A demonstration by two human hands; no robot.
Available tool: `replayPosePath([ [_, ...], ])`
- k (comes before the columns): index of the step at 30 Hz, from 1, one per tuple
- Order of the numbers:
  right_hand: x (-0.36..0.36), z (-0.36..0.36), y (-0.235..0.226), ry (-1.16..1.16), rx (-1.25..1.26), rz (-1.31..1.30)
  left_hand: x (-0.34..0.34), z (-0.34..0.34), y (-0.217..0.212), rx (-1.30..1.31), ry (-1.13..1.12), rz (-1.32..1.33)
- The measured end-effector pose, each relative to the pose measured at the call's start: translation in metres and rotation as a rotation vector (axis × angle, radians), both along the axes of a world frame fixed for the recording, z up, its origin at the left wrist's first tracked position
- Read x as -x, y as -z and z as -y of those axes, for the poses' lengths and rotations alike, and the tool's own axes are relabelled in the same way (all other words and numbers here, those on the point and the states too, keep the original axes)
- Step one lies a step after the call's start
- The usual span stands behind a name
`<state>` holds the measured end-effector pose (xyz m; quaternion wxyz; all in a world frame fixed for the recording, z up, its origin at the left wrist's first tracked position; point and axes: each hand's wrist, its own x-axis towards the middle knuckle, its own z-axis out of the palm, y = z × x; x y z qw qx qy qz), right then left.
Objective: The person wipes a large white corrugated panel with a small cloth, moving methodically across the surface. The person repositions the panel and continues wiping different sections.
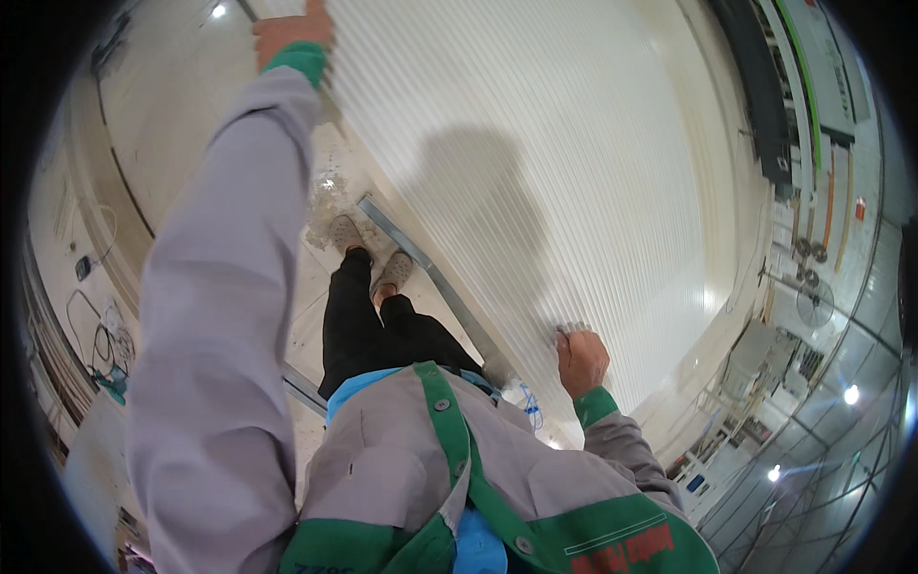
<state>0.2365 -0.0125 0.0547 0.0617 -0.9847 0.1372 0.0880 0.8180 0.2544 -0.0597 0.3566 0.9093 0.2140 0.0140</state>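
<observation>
A large white ribbed panel (583, 191) fills the middle and right, with my shadow falling across it. My left arm reaches far forward, and my left hand (292, 33) is at the top, beside the panel's left edge. One finger is stretched out; the picture's edge cuts it off, and no held thing shows. Nearer to me, my right hand (581, 362) lies low over the ribbed surface by the near edge. Its fingers are curled closed, their tips next to a small greyish patch (571, 328) that I cannot make out.
A grey metal bar (421, 253) runs along the panel's near side, close to my feet. Cables (110, 340) lie at left beside a ledge. On the right stand a long machine with a green stripe (801, 77), a round fan (815, 302) and cluttered shelving.
</observation>
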Motion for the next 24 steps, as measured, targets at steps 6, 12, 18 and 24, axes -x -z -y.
replayPosePath([
  [6,0.064,0.017,-0.011,0.066,-0.076,-0.002,-0.024,-0.017,0.009,-0.101,-0.001,-0.114],
  [12,0.069,0.031,-0.005,0.092,-0.165,0.046,-0.035,-0.026,0.014,-0.053,0.068,-0.168],
  [18,0.043,0.035,0.000,0.054,-0.172,0.077,-0.034,-0.025,0.015,-0.180,0.054,-0.113],
  [24,-0.113,-0.001,0.023,-0.124,-0.199,0.261,-0.019,-0.034,0.017,-0.107,-0.063,-0.021],
])
